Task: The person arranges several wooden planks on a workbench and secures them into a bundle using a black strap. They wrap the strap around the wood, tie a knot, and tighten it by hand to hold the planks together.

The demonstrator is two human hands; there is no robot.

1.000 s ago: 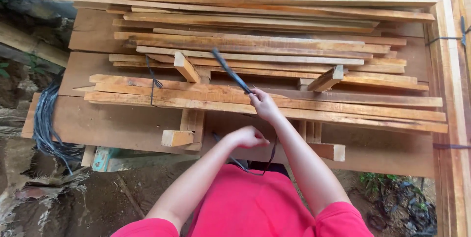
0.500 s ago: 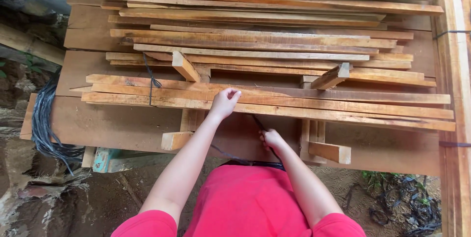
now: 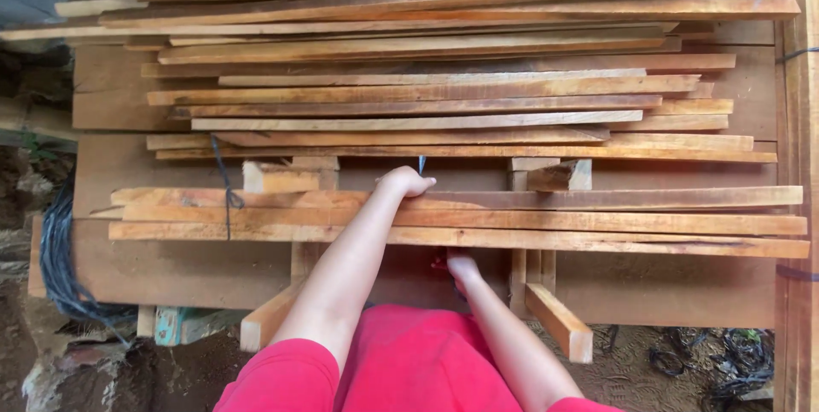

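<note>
Down from the head camera, a person in red sleeves leans over a brown wooden table (image 3: 153,267) heaped with long, rough-sawn orange-brown wooden slats (image 3: 444,96). Nearest the body lie three long wooden planks (image 3: 597,223) side by side, running left to right across the table.

Reaching over these planks, the left hand (image 3: 408,182) has its grip curled shut at their far edge; something thin and dark (image 3: 421,163) pokes out just beyond the knuckles, too small to name, and I cannot tell whether the fingers hold it or only press on the wood.

Lower, the right hand (image 3: 461,267) sits at the near edge of the same planks, fingers tucked underneath them; whether that grip is wide or narrow is hidden.

So the planks lie between the two hands. A short pale wooden block (image 3: 280,178) rests just left of the left hand, with a dark cord (image 3: 225,194) looped over the planks beyond it.
</note>
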